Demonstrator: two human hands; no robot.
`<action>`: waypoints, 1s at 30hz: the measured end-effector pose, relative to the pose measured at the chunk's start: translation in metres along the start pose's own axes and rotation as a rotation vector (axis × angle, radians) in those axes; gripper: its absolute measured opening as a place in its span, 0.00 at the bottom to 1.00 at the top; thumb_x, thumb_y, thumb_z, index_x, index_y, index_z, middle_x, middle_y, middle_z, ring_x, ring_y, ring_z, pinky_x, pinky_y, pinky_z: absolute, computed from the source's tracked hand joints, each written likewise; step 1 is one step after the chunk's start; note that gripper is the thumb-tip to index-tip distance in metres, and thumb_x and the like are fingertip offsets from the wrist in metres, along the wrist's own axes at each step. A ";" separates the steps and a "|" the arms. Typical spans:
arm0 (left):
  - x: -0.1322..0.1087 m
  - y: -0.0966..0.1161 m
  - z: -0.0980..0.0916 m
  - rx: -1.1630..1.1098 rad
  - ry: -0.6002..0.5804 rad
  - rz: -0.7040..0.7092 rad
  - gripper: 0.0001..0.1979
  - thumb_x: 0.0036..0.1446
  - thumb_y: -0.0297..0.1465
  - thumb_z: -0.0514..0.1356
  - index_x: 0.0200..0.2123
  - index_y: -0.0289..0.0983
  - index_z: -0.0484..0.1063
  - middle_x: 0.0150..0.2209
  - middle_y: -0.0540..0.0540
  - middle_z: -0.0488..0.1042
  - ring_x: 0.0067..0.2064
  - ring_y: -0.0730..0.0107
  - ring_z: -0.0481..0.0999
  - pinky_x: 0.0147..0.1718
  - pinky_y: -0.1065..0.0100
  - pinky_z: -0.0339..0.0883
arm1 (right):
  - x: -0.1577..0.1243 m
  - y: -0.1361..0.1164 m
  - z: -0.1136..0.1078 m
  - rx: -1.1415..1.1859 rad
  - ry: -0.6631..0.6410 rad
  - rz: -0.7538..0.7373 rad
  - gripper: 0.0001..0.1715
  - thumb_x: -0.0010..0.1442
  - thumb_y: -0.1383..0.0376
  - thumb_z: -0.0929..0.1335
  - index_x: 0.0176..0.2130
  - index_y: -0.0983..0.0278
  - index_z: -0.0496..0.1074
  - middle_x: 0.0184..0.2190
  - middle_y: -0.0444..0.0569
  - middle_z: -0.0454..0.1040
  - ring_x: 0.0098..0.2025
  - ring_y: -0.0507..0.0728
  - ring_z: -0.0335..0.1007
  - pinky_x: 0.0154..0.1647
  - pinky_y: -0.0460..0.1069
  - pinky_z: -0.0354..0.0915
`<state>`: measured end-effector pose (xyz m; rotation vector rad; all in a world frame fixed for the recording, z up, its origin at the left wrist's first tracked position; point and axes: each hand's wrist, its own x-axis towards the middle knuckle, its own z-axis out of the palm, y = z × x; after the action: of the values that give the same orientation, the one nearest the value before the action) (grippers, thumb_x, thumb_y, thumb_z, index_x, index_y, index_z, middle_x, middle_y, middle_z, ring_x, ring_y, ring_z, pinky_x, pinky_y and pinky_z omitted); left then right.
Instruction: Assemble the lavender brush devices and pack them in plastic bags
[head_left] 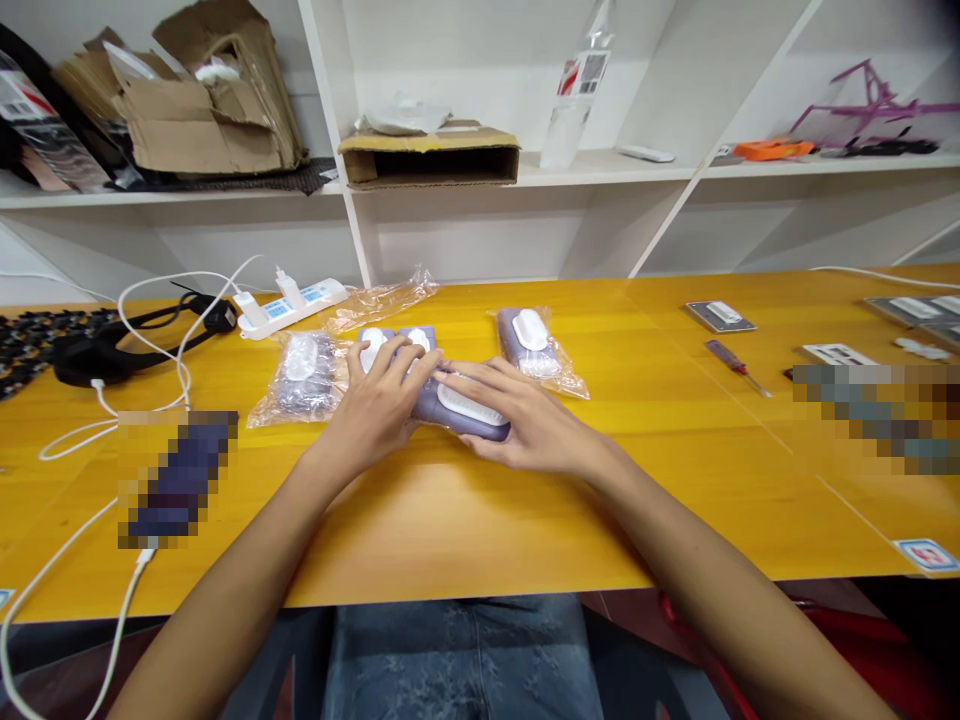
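My right hand point(525, 415) is wrapped round a purple case point(474, 402) with a white ribbed oval panel, fingers over its top and thumb along its near side. At the left end of that case is my left hand point(375, 395), its thumb against the end and its fingers curved. Those fingers partly cover two more purple cases with white ovals, one a left case point(373, 345) and one a right case point(420, 337). A plastic-wrapped case point(304, 370) lies left of my left hand. Beyond my right hand rests another case in clear wrap point(529, 335).
A white power strip point(292, 308) with cables and a black headset point(112, 345) are at left, near a blurred phone-like object point(180, 480). To the right lie a screwdriver point(736, 367) and a flat grey plate point(720, 317). White shelves with a cardboard box point(431, 155) and a bottle point(577, 95) stand behind.
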<state>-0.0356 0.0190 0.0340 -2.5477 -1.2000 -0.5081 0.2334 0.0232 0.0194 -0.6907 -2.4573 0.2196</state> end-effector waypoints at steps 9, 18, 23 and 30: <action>0.000 0.002 0.001 0.012 0.007 0.020 0.35 0.63 0.22 0.63 0.73 0.38 0.64 0.70 0.30 0.75 0.74 0.34 0.68 0.71 0.29 0.51 | -0.002 0.001 0.004 0.089 0.042 0.107 0.52 0.64 0.58 0.78 0.78 0.57 0.58 0.71 0.61 0.73 0.68 0.74 0.74 0.68 0.72 0.73; 0.001 0.006 0.002 -0.008 0.038 0.057 0.34 0.64 0.22 0.61 0.72 0.37 0.64 0.69 0.31 0.77 0.73 0.35 0.70 0.70 0.29 0.52 | -0.002 0.005 0.003 0.086 0.057 -0.014 0.51 0.67 0.59 0.77 0.80 0.53 0.58 0.75 0.58 0.71 0.74 0.73 0.70 0.75 0.74 0.65; 0.001 0.006 0.003 -0.013 0.047 0.052 0.35 0.63 0.22 0.62 0.73 0.38 0.64 0.68 0.31 0.78 0.74 0.35 0.70 0.70 0.30 0.52 | -0.002 0.005 0.003 0.085 0.057 -0.048 0.53 0.68 0.60 0.77 0.82 0.51 0.56 0.77 0.56 0.69 0.73 0.72 0.70 0.74 0.72 0.68; 0.001 0.006 0.002 -0.010 0.039 0.036 0.36 0.62 0.21 0.63 0.73 0.40 0.65 0.68 0.31 0.77 0.73 0.35 0.71 0.71 0.30 0.52 | -0.003 0.004 0.001 0.064 0.018 -0.018 0.52 0.70 0.59 0.76 0.83 0.47 0.54 0.78 0.53 0.66 0.72 0.72 0.69 0.75 0.73 0.67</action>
<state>-0.0295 0.0165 0.0322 -2.5510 -1.1382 -0.5546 0.2369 0.0253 0.0159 -0.6402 -2.4268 0.2830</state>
